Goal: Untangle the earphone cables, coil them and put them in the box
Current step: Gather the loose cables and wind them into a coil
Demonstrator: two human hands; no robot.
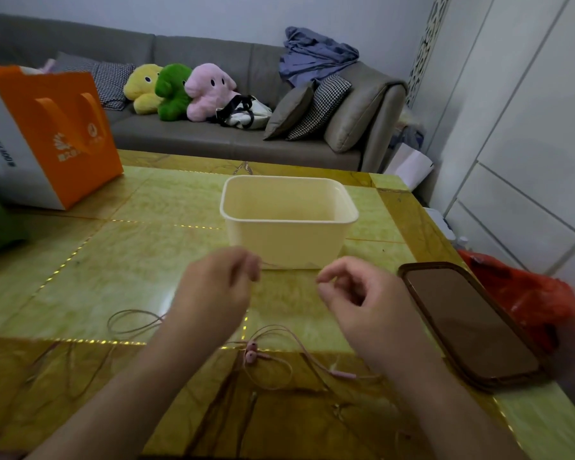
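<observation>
While an orange paper gift bag [60,134] stands at ten o'clock on the green-and-gold table [146,247], a loop of the pink earphone cable [132,322] lies flat at about eight o'clock, just left of the left forearm. The left hand [218,287] hovers above the table near centre, fingers curled with the tips pinched together — a thin strand runs from them toward the box, though blur hides the exact contact. At twelve o'clock sits the cream plastic box [287,224], open-topped. At six o'clock the two pink earbuds [250,351] rest side by side on the table among more cable loops. The right hand [359,300] has thumb and forefinger curled close; whether they pinch the cable I cannot tell. At three o'clock a smartphone [468,323] lies face up — beyond it, a red plastic bag [525,293].
</observation>
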